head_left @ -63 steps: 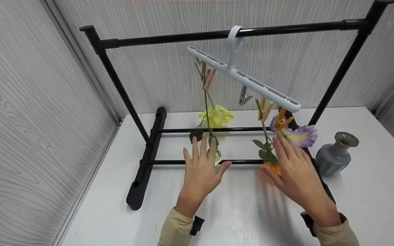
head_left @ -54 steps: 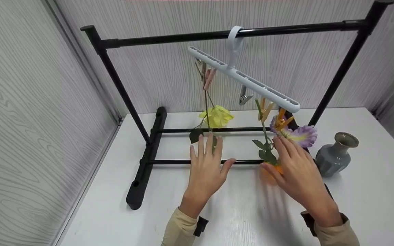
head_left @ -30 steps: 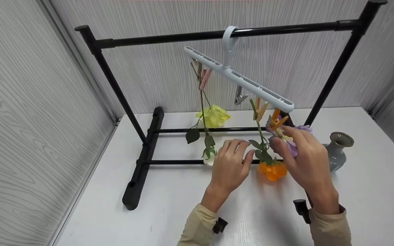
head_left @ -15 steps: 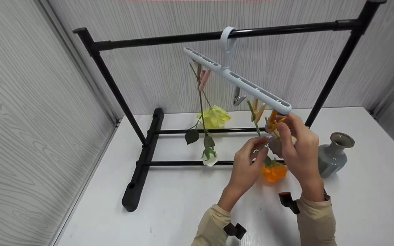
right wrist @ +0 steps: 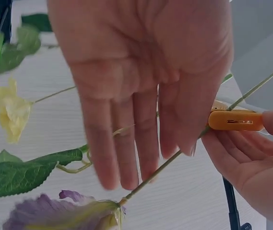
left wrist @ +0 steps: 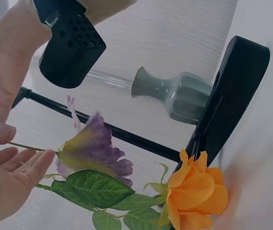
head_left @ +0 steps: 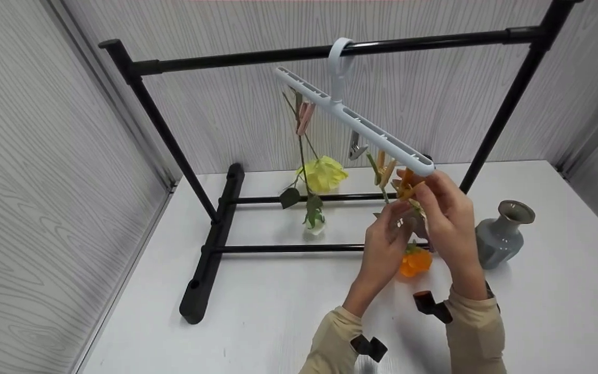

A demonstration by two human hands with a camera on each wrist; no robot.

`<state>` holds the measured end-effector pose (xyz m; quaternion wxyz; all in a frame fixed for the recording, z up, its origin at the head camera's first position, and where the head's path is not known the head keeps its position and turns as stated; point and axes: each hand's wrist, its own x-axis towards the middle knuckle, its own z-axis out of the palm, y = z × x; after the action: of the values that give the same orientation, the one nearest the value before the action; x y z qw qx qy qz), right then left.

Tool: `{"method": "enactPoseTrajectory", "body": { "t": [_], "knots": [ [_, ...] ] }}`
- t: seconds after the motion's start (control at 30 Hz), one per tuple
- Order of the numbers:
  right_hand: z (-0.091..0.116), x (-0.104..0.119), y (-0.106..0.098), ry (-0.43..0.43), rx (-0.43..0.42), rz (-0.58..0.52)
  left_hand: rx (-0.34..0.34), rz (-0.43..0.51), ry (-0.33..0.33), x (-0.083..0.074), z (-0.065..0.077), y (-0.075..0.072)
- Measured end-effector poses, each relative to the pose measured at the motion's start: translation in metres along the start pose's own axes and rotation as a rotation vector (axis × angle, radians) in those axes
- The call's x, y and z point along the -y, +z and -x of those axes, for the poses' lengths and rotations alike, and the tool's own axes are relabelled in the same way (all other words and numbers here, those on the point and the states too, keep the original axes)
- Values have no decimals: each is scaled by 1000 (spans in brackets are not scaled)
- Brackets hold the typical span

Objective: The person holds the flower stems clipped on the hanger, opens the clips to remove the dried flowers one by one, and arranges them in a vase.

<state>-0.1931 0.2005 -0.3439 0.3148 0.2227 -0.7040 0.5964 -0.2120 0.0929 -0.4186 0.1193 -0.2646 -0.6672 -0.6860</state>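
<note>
My right hand (head_left: pixel 452 218) pinches an orange clothespin (right wrist: pixel 234 120) at the near end of the white hanger (head_left: pixel 377 137), thumb pressed on its end. The clothespin is across the stem of a purple flower (left wrist: pixel 93 148). Just below it my left hand (head_left: pixel 384 249) pinches that stem between thumb and fingers; in the head view the hands mostly hide the flower. An orange flower (head_left: pixel 414 261) hangs head down beside it, its stem near a light-orange clothespin (head_left: pixel 386 172).
The hanger hooks over the bar of a black rack (head_left: pixel 257 58). From its far end hang a yellow flower (head_left: pixel 324 174) and a white rose (head_left: pixel 315 223), by a pink clothespin (head_left: pixel 305 118). An unused metal clip (head_left: pixel 356 148) hangs mid-hanger. A grey vase (head_left: pixel 501 236) stands right.
Both hands came from spread and open to the purple flower: right up onto the orange clothespin, left rightward onto the stem. The white rose has shifted up a little in view.
</note>
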Motion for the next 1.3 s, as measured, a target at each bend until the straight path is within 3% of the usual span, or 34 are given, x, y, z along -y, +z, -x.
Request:
{"method": "enactPoseTrajectory", "body": {
  "t": [0.27, 0.4, 0.53, 0.77, 0.9, 1.17, 1.3],
  "knots": [
    [1, 2, 1, 61, 61, -178, -25, -146, 48, 3, -1, 0],
    [2, 4, 1, 111, 70, -239, -42, -164, 70, 3, -1, 0],
    [2, 4, 1, 161, 70, -264, -29, -177, 47, 1, 1, -1],
    [1, 1, 6, 163, 87, -351, -21, -223, 54, -2, 0, -4],
    [2, 0, 7, 163, 64, -353, 56, -228, 86, -4, -1, -13],
    [2, -1, 5, 135, 7, -357, 310, -146, 107, -15, -2, -42],
    [1, -1, 1, 145, -2, -370, 353, -156, 84, -22, -2, -58]
  ]
}}
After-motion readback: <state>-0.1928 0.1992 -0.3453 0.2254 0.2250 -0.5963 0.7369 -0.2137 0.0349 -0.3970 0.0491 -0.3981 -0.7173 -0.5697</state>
